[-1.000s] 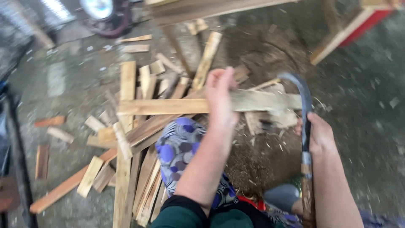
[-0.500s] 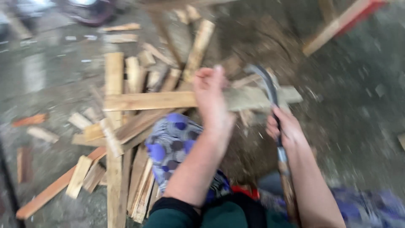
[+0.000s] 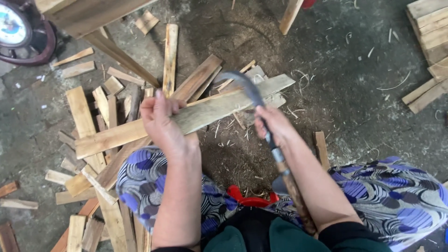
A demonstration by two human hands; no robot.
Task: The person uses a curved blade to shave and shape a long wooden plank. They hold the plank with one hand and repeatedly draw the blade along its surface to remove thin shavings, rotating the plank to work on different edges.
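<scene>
Our left hand is clamped around the long plank, which lies from 9 to 2 o'clock across the scrap pile. Our right hand is fisted on the curved blade. We'd keep the fingers clear and strike along the grain.

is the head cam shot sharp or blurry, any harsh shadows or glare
Head view: sharp, with the left hand, the long plank it holds and the curved blade in the right hand all crisp. Light is soft and even; shadows under the scattered offcuts are faint, with no glare on the ground.
</scene>
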